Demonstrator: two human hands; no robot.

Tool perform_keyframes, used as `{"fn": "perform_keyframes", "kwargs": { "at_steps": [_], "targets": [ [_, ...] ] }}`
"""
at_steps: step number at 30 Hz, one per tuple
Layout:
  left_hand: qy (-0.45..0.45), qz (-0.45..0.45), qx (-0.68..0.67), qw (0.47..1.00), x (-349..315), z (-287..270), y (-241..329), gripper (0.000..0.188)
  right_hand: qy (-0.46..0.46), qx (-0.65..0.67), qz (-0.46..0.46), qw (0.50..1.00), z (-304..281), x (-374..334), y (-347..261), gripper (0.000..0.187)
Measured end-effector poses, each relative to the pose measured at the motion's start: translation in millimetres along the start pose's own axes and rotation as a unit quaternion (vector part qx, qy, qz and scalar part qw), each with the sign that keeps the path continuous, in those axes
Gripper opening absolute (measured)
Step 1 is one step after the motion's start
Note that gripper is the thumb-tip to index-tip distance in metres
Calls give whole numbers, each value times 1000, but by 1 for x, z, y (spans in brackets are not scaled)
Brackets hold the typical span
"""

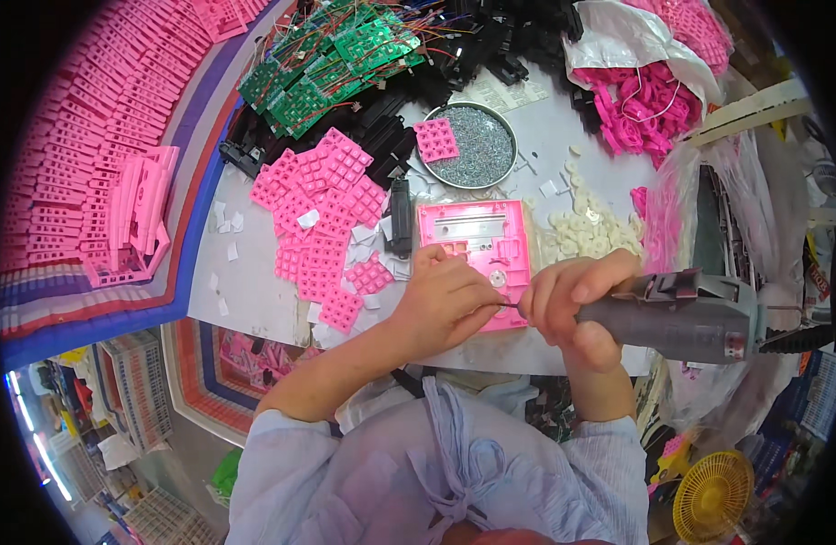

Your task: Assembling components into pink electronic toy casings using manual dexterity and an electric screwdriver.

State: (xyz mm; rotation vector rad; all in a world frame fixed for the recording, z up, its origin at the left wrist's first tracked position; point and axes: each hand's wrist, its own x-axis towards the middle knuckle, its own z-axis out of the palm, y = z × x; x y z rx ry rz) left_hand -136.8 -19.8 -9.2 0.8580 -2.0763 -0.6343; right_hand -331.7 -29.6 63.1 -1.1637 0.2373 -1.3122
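My right hand grips a grey electric screwdriver, held nearly level with its thin bit pointing left. My left hand is closed, thumb and fingertips pinched at the end of the bit. Whatever small thing they hold is too small to make out. Both hands are over the near part of a pink plastic casing. Inside the casing are a silvery strip and a small white disc. Just behind it stands a round dish of small screws, with a pink keypad piece on top.
Pink keypad pieces lie heaped to the left, beside a black part. Green circuit boards with wires are piled at the back. White round parts are scattered right of the casing. Stacked pink casings fill the far left.
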Motion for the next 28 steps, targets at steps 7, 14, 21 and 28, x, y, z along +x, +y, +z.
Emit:
{"fn": "perform_keyframes", "kwargs": {
  "at_steps": [7, 14, 21, 28],
  "targets": [
    [3, 1, 86, 996, 0, 7, -4, 18, -5, -22, 1, 1000, -8, -6, 11, 33],
    [-123, 59, 164, 977, 5, 5, -18, 31, 84, -193, -1, 978, -34, -24, 49, 29],
    [-141, 108, 216, 960, 3, 4, -20, 28, 13, -278, 70, 958, -37, -30, 61, 24],
    [-102, 137, 202, 964, 4, 13, -24, 16, -4, -265, 152, 952, -53, -30, 59, 33]
  ]
}}
